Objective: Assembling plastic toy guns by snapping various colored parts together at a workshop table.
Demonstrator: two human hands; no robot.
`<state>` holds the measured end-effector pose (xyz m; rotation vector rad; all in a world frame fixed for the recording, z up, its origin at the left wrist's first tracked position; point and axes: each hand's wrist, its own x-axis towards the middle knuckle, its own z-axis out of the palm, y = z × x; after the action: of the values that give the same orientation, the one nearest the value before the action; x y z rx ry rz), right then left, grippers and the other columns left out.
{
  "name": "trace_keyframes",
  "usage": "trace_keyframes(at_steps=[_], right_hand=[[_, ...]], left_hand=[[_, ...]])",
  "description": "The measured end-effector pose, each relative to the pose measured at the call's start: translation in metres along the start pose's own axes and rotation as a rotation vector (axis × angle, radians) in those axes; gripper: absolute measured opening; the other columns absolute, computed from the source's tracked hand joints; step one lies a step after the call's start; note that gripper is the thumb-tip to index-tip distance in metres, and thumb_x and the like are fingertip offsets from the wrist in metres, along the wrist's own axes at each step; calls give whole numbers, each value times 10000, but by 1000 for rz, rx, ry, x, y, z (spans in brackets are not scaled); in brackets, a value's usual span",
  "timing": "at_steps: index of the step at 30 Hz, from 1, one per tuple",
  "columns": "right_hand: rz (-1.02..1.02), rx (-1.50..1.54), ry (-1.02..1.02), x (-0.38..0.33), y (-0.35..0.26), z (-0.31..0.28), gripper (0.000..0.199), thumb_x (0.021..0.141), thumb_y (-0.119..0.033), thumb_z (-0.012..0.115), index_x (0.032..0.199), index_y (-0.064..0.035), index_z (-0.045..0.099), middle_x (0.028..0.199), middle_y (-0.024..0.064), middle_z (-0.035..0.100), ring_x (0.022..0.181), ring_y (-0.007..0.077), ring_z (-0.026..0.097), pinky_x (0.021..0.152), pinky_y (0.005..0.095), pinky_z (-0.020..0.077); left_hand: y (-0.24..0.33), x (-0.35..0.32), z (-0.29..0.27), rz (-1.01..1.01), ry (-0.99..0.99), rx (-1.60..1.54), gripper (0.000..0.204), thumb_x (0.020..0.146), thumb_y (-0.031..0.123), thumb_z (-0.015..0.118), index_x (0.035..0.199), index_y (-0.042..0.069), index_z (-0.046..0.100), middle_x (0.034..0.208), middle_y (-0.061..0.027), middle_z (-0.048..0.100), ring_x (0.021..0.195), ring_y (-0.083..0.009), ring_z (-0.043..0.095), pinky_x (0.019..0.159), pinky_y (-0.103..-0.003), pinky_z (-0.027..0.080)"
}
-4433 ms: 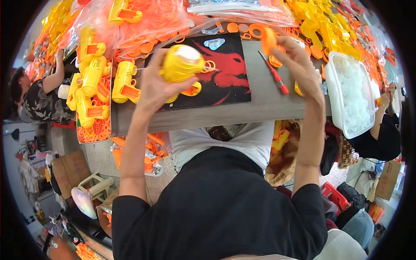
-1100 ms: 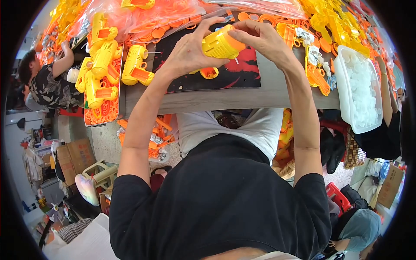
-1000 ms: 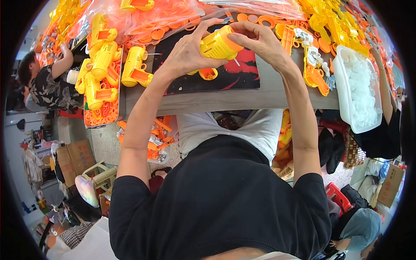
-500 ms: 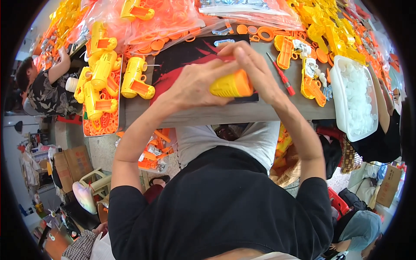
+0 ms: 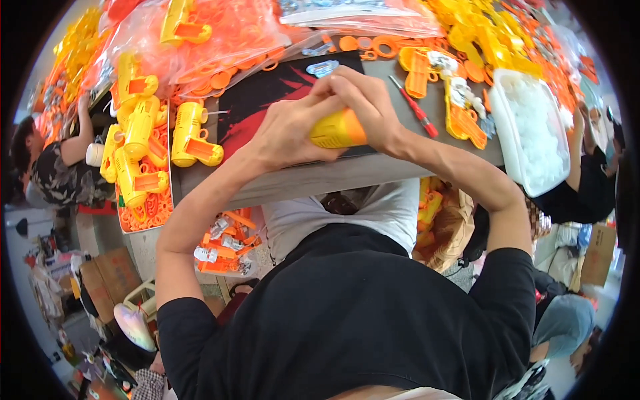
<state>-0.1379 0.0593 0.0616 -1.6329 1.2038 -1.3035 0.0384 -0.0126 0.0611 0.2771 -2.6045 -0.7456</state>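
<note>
Yellow cylinder [image 5: 329, 132], axis sideways, orange end [image 5: 355, 129] rightward

A black-and-red mat [image 5: 252, 93] lies on the grey bench [image 5: 313, 181]. From the mat, a yellow casing [image 5: 189, 127] lies at nine o'clock, a red-handled tool [image 5: 424, 121] at three.

A head-worn fisheye looks down from near above the hands [image 5: 288, 137] and table [image 5: 293, 181].
</note>
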Motion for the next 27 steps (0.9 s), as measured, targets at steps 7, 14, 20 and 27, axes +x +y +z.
trace_keyframes(at_steps=[7,14,20,27], right_hand=[[132,132,-30,1,-4,6,335,939,-287,523,910,28,634,850,78,633,840,138,588,799,297,468],[75,85,109,1,-5,12,287,949,-241,522,858,18,607,822,54,613,810,117,563,765,281,460],[-50,22,198,6,43,-33,262,951,-242,596,995,-4,697,890,79,692,832,141,627,773,301,493],[287,-1199,460,10,126,-285,195,844,-178,662,991,-59,710,897,134,724,878,289,691,802,381,532]], left_hand=[[13,-11,7,12,53,38,701,647,226,813,1282,85,552,1078,-142,639,867,-360,662,714,-422,546],[14,-4,6,-57,57,38,656,662,243,822,1247,82,571,1057,-138,646,844,-342,678,718,-414,555],[15,-9,-5,-173,103,-73,747,689,171,824,1350,38,503,1231,-170,612,1057,-284,654,888,-352,529],[-3,-82,-30,-573,449,-1069,650,913,319,620,1438,34,364,1308,-152,537,1187,-255,568,1008,-413,465]])
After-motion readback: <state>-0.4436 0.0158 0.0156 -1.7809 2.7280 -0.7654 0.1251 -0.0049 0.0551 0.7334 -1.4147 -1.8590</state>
